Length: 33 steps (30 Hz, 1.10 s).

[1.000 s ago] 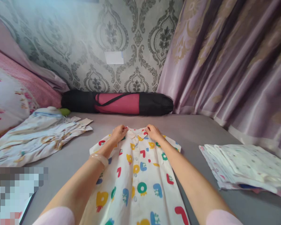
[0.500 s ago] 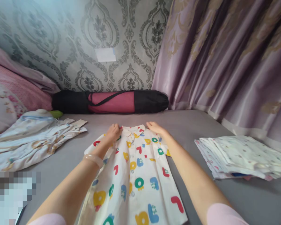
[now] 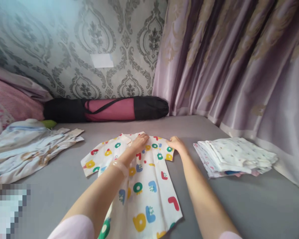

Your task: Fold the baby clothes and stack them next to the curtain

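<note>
A white short-sleeved shirt [image 3: 144,172] with red, blue, yellow and green prints lies spread on the grey bed surface, collar toward the wall. My left hand [image 3: 140,142] rests flat on the shirt just right of the collar, its fingers extended. At the right shoulder, my right hand [image 3: 175,144] pinches the top edge of the sleeve. The shirt's left sleeve lies spread out to the side. My left forearm, with a pale bangle [image 3: 121,167], hides part of the shirt's left side.
Folded clothes [image 3: 235,156] are stacked at the right. Loose pale clothing [image 3: 30,149] lies at the left, near pink bedding [image 3: 12,99]. A black and red rolled bag [image 3: 109,109] lies along the wall, beside purple curtains [image 3: 214,59].
My left hand has moved right, from the left shoulder to beside the collar. My right hand has shifted out to the sleeve. The left sleeve is now in view, and the camera has turned slightly right.
</note>
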{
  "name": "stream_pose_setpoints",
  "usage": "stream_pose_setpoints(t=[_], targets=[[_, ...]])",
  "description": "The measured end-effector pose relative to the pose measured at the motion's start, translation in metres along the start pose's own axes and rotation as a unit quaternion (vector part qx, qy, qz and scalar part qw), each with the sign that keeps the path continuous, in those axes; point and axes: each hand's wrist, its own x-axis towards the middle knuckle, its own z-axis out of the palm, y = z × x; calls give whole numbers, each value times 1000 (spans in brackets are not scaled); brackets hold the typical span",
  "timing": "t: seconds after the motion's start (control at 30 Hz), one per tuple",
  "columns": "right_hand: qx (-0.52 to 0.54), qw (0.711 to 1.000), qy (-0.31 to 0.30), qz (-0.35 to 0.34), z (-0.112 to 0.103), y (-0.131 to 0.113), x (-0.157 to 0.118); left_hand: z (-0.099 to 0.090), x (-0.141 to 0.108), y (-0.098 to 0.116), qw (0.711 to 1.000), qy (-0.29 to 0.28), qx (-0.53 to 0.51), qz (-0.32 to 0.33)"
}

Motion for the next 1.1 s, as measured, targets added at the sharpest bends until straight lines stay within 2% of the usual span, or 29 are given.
stream_pose_setpoints(t=[0.1, 0.17, 0.33, 0.5, 0.57, 0.67, 0.93, 1.1], targets=[[92, 995, 2, -26, 0, 1, -2, 16, -7, 3, 999, 39, -1, -19], [170, 985, -5, -33, 1, 1, -1, 21, -11, 3, 998, 57, -3, -23], [340, 939, -53, -9, 9, 2, 6, 17, -13, 5, 996, 81, -8, -19], [417, 907, -45, -31, 8, 11, 4, 14, -13, 10, 998, 65, -7, -20], [383, 920, -17, -78, 6, 14, 5, 14, -13, 12, 999, 39, 2, -38], [257, 957, 40, -130, 6, 20, 8, 14, -13, 15, 996, -19, 34, -82], [97, 987, 64, -111, 14, 32, 15, 14, -10, 19, 991, -62, 66, -98], [33, 992, 58, -108, 9, 29, 13, 12, -12, 20, 993, -42, 55, -100]])
